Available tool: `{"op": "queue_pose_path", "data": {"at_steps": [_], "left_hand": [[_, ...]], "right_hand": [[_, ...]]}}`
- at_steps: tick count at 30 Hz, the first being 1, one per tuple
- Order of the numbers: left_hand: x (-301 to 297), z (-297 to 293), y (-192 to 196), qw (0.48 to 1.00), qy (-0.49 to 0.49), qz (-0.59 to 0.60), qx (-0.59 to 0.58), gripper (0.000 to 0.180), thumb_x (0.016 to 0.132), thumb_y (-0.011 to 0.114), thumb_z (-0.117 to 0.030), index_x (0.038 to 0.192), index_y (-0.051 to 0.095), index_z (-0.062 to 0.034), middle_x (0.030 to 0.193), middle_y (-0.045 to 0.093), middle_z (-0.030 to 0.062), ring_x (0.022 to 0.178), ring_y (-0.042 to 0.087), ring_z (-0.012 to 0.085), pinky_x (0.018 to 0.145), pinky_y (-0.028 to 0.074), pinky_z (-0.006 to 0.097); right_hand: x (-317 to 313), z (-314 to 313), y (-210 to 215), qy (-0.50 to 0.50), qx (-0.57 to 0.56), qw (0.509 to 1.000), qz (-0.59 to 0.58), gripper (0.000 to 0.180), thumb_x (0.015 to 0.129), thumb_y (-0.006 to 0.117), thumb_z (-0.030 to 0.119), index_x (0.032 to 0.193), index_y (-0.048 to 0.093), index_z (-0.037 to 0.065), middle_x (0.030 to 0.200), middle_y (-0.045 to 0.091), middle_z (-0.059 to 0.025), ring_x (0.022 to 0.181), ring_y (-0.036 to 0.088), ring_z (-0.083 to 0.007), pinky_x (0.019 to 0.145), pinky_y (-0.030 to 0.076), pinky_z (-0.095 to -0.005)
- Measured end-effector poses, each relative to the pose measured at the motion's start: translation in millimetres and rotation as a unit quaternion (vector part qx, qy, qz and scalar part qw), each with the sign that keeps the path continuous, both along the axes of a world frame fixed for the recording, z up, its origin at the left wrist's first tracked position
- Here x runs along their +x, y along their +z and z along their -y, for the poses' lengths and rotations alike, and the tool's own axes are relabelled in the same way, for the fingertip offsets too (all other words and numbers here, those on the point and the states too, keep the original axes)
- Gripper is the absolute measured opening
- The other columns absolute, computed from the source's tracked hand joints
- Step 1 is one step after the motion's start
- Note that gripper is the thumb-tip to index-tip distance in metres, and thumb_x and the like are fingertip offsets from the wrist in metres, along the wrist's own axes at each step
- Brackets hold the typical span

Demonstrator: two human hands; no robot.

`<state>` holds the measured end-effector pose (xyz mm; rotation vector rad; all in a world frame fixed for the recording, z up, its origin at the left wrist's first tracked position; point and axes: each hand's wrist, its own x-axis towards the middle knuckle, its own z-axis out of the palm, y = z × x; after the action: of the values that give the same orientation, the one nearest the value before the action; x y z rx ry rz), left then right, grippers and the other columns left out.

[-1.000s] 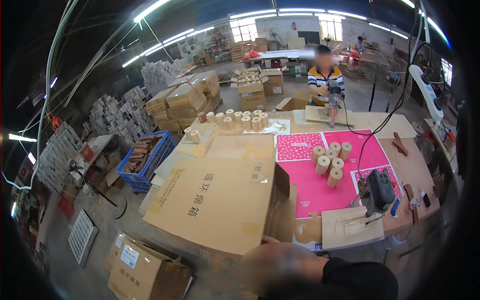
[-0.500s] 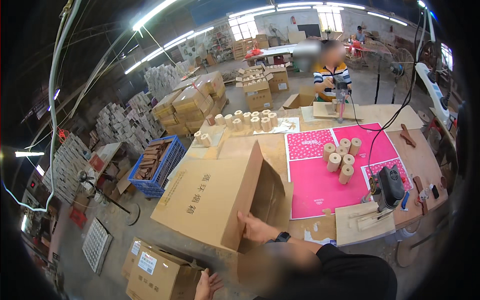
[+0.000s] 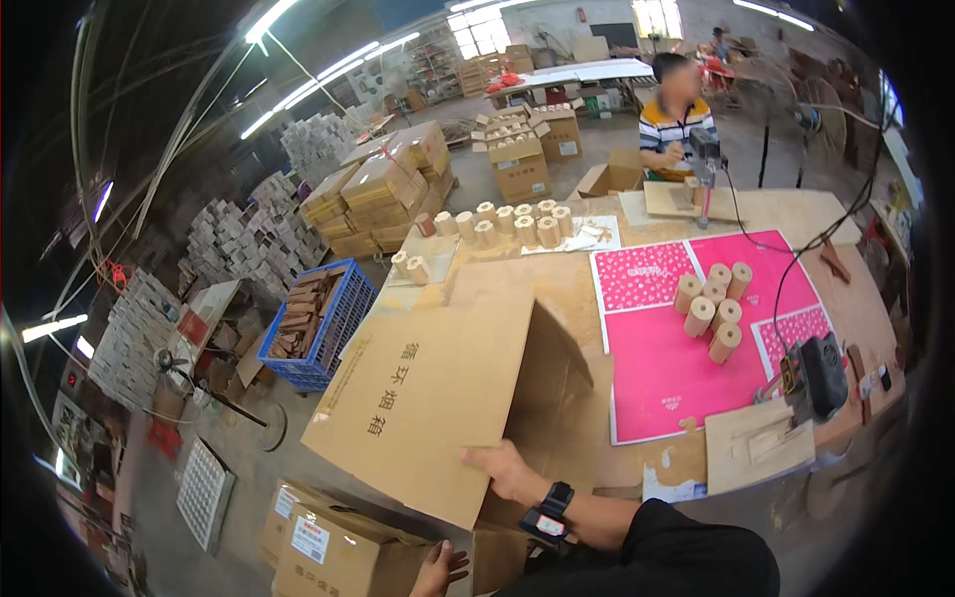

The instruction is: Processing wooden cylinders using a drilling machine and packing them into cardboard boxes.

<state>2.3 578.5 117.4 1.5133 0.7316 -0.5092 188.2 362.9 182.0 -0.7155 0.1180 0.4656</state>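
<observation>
A large brown cardboard box (image 3: 413, 398) lies tilted on the near left part of the table, its open side facing right. My right hand (image 3: 505, 472), with a black band on the wrist, grips the near edge of the box's wall, its thumb and fingers closed over the cardboard. Low at the bottom edge, my left hand (image 3: 440, 571) is held with its fingers apart and nothing in it. It is beside a smaller cardboard carton (image 3: 328, 552) with a white label, below the large box.
Several wooden cylinders (image 3: 725, 342) stand on a pink printed sheet (image 3: 657, 383); more pale hollow pieces (image 3: 485, 233) line the far edge. A black power tool (image 3: 822, 376) sits at right. A blue crate (image 3: 298, 370) holds brown pieces at left. Across the table a person (image 3: 676, 129) sits behind an upright tool.
The view has turned slightly left. My right hand has shifted along the box's edge, and a narrow flap there no longer shows. The person opposite has drawn a hand back from the tool.
</observation>
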Motion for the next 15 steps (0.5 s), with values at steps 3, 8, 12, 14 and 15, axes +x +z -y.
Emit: {"op": "queue_pose_path", "data": {"at_steps": [3, 8, 12, 14, 15], "left_hand": [[3, -39, 9, 0.998, -0.030, 0.048, 0.022, 0.065, 0.097, 0.056, -0.048, 0.144, 0.040, -0.0061, 0.121, 0.063, 0.0162, 0.107, 0.063, 0.0249, 0.083, 0.053, 0.039], [-1, -112, 6, 0.995, -0.049, 0.000, 0.087, 0.060, 0.095, 0.061, -0.043, 0.141, 0.044, -0.0084, 0.115, 0.064, 0.0126, 0.094, 0.064, 0.0208, 0.075, 0.054, 0.033], [-8, -156, -16, 0.966, -0.095, 0.065, 0.231, 0.059, 0.092, 0.064, -0.045, 0.133, 0.054, -0.0045, 0.106, 0.064, 0.0095, 0.087, 0.061, 0.0177, 0.075, 0.052, 0.032], [-21, -169, -28, 0.972, -0.055, 0.025, 0.225, 0.059, 0.092, 0.064, -0.045, 0.133, 0.054, -0.0035, 0.103, 0.064, 0.0092, 0.087, 0.060, 0.0176, 0.075, 0.052, 0.031], [-29, -172, -35, 0.974, -0.020, -0.017, 0.225, 0.059, 0.092, 0.064, -0.045, 0.133, 0.054, -0.0025, 0.100, 0.065, 0.0090, 0.087, 0.060, 0.0176, 0.074, 0.052, 0.031]], "right_hand": [[6, -9, 31, -0.068, 0.023, 0.997, 0.039, 0.031, 0.087, 0.070, 0.006, 0.116, 0.063, -0.005, 0.110, 0.069, -0.0120, 0.094, 0.068, -0.0215, 0.083, 0.056, -0.0352], [51, 18, 73, -0.146, -0.031, 0.978, 0.146, 0.032, 0.089, 0.068, 0.013, 0.112, 0.063, -0.008, 0.105, 0.070, -0.0136, 0.092, 0.068, -0.0206, 0.082, 0.056, -0.0352], [141, 51, 98, -0.215, 0.008, 0.953, 0.211, 0.028, 0.089, 0.067, 0.009, 0.111, 0.065, -0.008, 0.108, 0.069, -0.0148, 0.096, 0.067, -0.0217, 0.083, 0.055, -0.0352], [194, 66, 105, -0.244, -0.062, 0.919, 0.302, 0.028, 0.089, 0.067, 0.008, 0.112, 0.064, -0.007, 0.109, 0.069, -0.0150, 0.099, 0.067, -0.0252, 0.086, 0.055, -0.0369], [224, 71, 109, -0.259, -0.080, 0.906, 0.326, 0.030, 0.089, 0.067, 0.009, 0.114, 0.063, -0.007, 0.111, 0.068, -0.0146, 0.101, 0.066, -0.0257, 0.088, 0.055, -0.0370]]}}
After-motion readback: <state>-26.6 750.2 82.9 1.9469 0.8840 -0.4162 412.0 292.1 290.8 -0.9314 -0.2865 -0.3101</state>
